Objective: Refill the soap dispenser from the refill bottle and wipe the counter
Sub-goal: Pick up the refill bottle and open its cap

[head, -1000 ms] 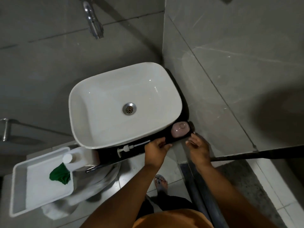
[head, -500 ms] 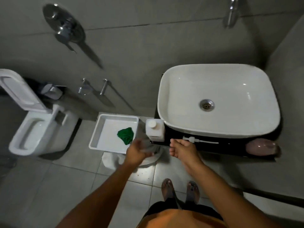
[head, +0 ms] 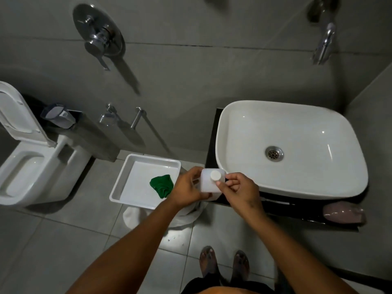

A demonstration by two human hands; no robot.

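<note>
- Refill bottle [head: 209, 184]: white, squarish, upright, at the left end of the black counter [head: 211, 132], just left of the white basin [head: 290, 149].
- Left hand [head: 186, 187]: wrapped around the bottle's left side, gripping its body.
- Right hand [head: 238, 190]: thumb and fingertips pinched at the edge of the round white cap [head: 215, 175], which sits on the bottle's top.
- Soap dispenser [head: 343, 212]: pinkish, rounded, at the counter's front right corner, well apart from both hands; its outline is dim and its top cannot be made out.
- Pump tube [head: 275, 200]: thin and white, lying on the counter below the basin, partly hidden by the right wrist.
- Green cloth [head: 161, 185]: crumpled in the white tray [head: 127, 183], just left of the left hand.
- Bottle's lower part: hidden behind the hands.
</note>
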